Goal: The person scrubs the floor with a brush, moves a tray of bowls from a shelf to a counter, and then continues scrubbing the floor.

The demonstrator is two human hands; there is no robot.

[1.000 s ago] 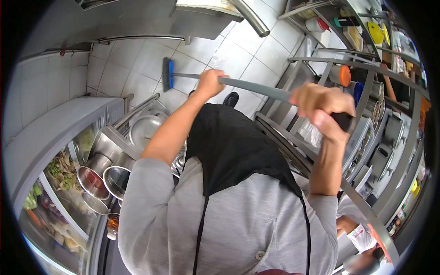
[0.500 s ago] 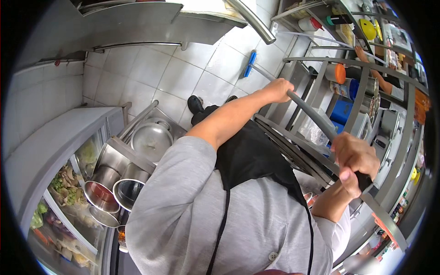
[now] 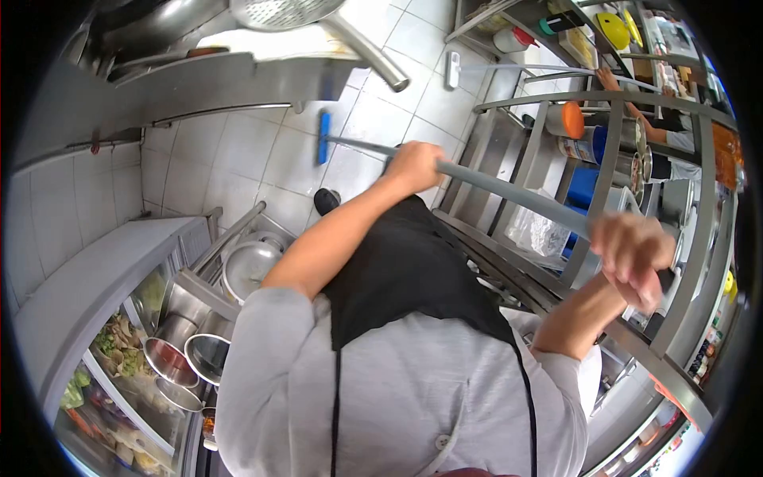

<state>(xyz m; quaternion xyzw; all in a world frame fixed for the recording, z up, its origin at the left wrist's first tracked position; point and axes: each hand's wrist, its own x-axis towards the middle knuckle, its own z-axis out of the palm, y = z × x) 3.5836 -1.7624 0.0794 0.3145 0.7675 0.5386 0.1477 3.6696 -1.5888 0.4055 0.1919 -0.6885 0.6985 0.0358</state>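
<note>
A long-handled floor brush stretches across my view, its narrow blue head (image 3: 323,137) on the white tiled floor (image 3: 274,163). My left hand (image 3: 417,167) is wrapped round the middle of its grey handle (image 3: 517,188). Farther up, near the handle's top end, my right hand (image 3: 632,258) grips it with fingers closed, slightly blurred by motion. The handle passes in front of the metal rack on my right. One of my black shoes (image 3: 326,201) shows just below the brush head.
Another person's hand (image 3: 608,78) holds a pole with a white head (image 3: 452,70). A metal rack (image 3: 548,103) with tubs stands right; a counter (image 3: 222,87) with a skimmer (image 3: 290,11) is ahead. Pots (image 3: 253,266) and a glass-fronted vegetable case (image 3: 119,234) are left.
The blue brush head has swept left across the floor. My left hand moved left with the handle; my right hand shifted slightly right and down. The other person's white head has come into view.
</note>
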